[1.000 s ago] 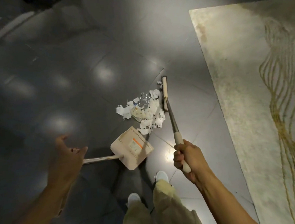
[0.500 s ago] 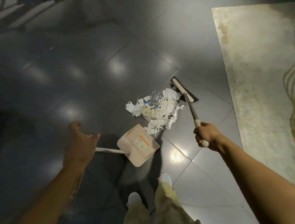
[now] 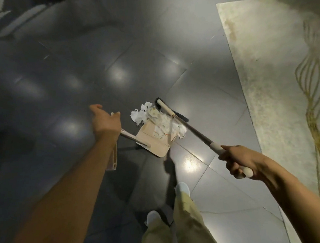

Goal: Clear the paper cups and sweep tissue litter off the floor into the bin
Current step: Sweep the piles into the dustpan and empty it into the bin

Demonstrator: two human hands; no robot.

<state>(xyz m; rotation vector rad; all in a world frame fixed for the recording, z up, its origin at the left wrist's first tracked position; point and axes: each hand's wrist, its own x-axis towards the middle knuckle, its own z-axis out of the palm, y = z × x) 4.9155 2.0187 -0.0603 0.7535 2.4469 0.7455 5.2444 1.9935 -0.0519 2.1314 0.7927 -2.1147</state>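
A heap of torn white tissue litter [image 3: 156,117] lies on the dark tiled floor, part of it on the lip of a beige dustpan [image 3: 155,142]. My left hand [image 3: 105,120] grips the dustpan's long handle, thumb spread to the left. My right hand [image 3: 238,160] grips the white end of a broom handle. The broom [image 3: 171,112], a beige bar with dark bristles, sits against the far right side of the litter.
A pale rug [image 3: 278,73] with gold wavy lines covers the floor on the right. My two white shoes [image 3: 181,188] and khaki trousers show at the bottom centre. Dark glossy tiles [image 3: 75,80] stretch to the left and ahead.
The dustpan has slid forward under the litter, and the broom has pushed the pile onto its lip. Both hands moved forward and closer together.
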